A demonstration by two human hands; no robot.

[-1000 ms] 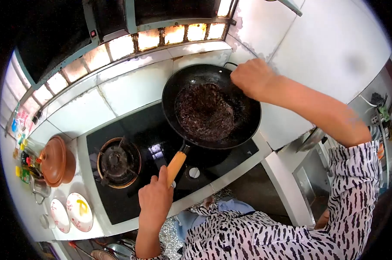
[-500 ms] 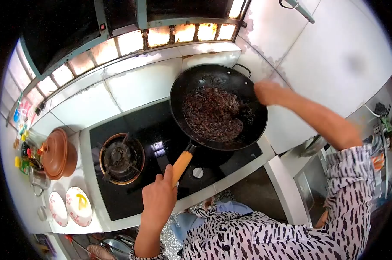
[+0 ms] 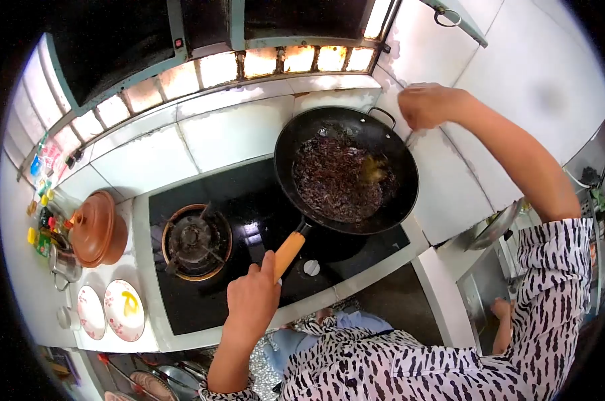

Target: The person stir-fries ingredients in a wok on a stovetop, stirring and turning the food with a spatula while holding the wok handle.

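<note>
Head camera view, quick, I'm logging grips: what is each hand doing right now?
Left hand: closed around the wooden handle of the wok.
Right hand: raised near the wok, fingers curled; cannot tell whether it holds anything.

head-worn view, facing down over the stove

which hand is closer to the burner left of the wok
Left. The left hand grips the wooden handle of the wok, below and right of the burner in view; the right hand is raised past the wok's far right side.
</note>
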